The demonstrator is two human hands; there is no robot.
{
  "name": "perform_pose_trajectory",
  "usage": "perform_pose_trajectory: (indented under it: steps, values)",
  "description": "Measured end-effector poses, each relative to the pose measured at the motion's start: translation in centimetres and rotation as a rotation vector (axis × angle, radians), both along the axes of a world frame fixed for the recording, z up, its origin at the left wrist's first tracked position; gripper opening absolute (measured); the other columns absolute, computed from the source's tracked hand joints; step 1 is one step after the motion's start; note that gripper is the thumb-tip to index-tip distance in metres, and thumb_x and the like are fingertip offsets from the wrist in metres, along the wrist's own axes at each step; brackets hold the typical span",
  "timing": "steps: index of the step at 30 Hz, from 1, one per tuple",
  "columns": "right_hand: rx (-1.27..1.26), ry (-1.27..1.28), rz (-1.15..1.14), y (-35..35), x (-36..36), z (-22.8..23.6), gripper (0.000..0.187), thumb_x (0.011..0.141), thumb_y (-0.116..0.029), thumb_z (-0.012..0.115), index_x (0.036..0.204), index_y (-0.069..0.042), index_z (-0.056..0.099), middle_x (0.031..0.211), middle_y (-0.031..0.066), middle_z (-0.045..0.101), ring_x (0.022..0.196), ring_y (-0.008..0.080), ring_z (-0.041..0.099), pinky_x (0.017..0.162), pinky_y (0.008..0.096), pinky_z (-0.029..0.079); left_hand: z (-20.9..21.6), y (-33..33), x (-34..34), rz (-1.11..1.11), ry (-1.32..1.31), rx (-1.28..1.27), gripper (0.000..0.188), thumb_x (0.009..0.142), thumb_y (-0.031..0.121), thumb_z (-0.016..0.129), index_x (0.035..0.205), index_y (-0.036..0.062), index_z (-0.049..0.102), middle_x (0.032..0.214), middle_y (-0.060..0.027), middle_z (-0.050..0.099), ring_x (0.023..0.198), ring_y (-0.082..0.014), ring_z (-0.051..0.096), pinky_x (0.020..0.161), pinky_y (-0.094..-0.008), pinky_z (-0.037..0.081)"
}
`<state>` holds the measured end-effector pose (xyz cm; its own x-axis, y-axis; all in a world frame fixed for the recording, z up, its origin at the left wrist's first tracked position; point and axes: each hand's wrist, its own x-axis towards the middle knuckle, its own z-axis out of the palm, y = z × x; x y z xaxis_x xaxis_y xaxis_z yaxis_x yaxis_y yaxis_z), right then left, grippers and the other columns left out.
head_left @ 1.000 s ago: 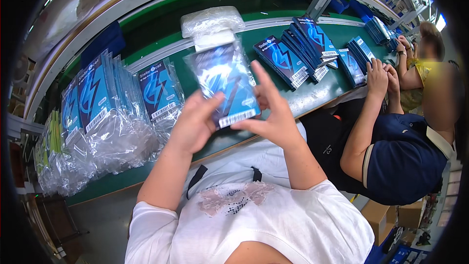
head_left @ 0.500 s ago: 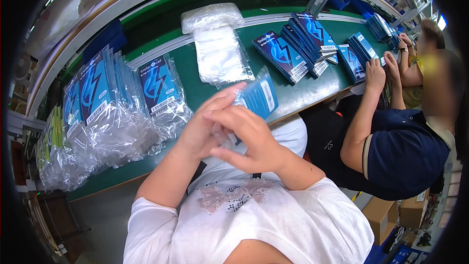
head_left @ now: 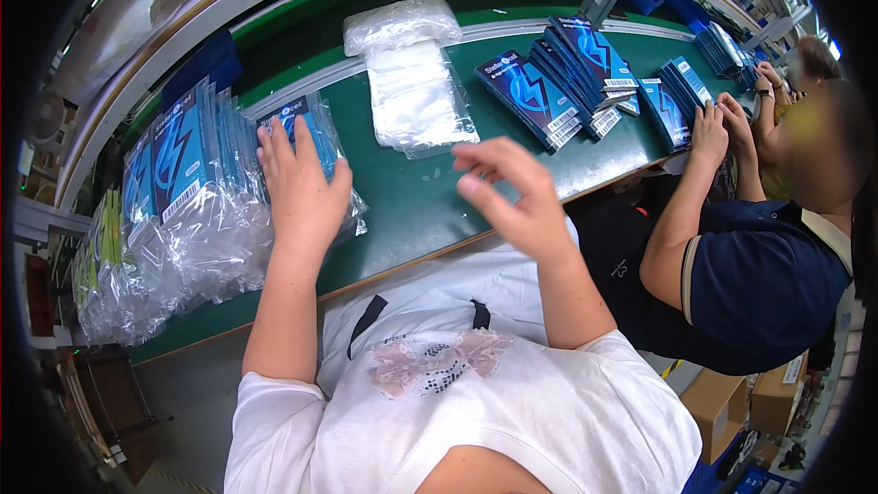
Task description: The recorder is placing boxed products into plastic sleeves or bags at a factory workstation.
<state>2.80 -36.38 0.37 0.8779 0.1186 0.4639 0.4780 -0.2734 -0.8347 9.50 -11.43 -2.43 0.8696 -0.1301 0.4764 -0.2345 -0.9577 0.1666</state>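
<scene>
My left hand (head_left: 304, 185) lies with outstretched fingers on a blue box in a clear plastic bag (head_left: 325, 139), at the right end of a leaning row of bagged blue boxes (head_left: 178, 160). The fingers cover most of that box's front. Over the table's near edge, my right hand (head_left: 519, 197) hangs with thumb and fingers apart and nothing between them. Beyond and between my hands is a pile of flat clear bags (head_left: 416, 96). Unbagged blue boxes (head_left: 530, 101) lie in overlapping stacks to the right of the bags.
Yellow-green bagged packs (head_left: 108, 233) stand at the far left. A metal rail (head_left: 494, 35) runs behind the green tabletop (head_left: 393, 220). On my right, a co-worker's hands (head_left: 713, 128) are at another stack of blue boxes (head_left: 688, 84). Cardboard boxes (head_left: 718, 407) sit on the floor.
My hands, together before around a bagged blue box, have moved apart. The left went far left onto the bagged row; the right withdrew to the right, nothing in it.
</scene>
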Motion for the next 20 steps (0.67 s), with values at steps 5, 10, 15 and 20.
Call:
perform_pose_trajectory:
  steps: [5,10,15,20]
  values:
    - [-0.144,-0.193,-0.386,-3.0,4.7,1.0,0.026,0.084,-0.012,0.066,0.108,-0.002,0.064,0.100,0.0118,0.064,0.089,0.0229,0.062,0.075,0.0309,0.049,2.1,-4.2,-1.5,-0.358,-0.032,-0.129,0.045,0.082,0.015,0.065,0.123,-0.0015,0.055,0.138,-0.0207,0.043,0.134,-0.0390,0.034,0.111,-0.0490,0.025]
    - [-0.781,-0.051,-0.637,-6.7,8.3,-3.6,0.056,0.071,-0.024,0.077,0.121,-0.006,0.059,0.117,0.0159,0.059,0.109,0.0338,0.054,0.092,0.0425,0.043,-0.3,-6.8,0.0,-0.527,0.126,-0.137,0.026,0.077,0.001,0.065,0.101,0.0081,0.069,0.110,-0.0085,0.059,0.109,-0.0280,0.052,0.093,-0.0426,0.041]
    - [-0.835,0.023,-0.664,-4.6,6.5,-2.2,0.065,0.061,-0.025,0.083,0.119,-0.007,0.062,0.112,0.0130,0.058,0.108,0.0320,0.053,0.094,0.0456,0.040,-2.3,-6.4,1.4,-0.517,0.148,-0.304,0.020,0.079,-0.002,0.060,0.095,0.0041,0.069,0.090,-0.0114,0.056,0.090,-0.0285,0.057,0.080,-0.0387,0.047]
    - [-0.727,0.200,-0.569,-5.5,6.6,-2.1,0.079,0.063,-0.028,0.082,0.133,-0.010,0.051,0.131,0.0162,0.049,0.120,0.0361,0.048,0.100,0.0427,0.038,-1.6,-6.9,0.9,-0.518,0.198,-0.461,0.014,0.084,0.003,0.063,0.098,0.0042,0.068,0.090,-0.0126,0.054,0.087,-0.0276,0.058,0.077,-0.0392,0.048]
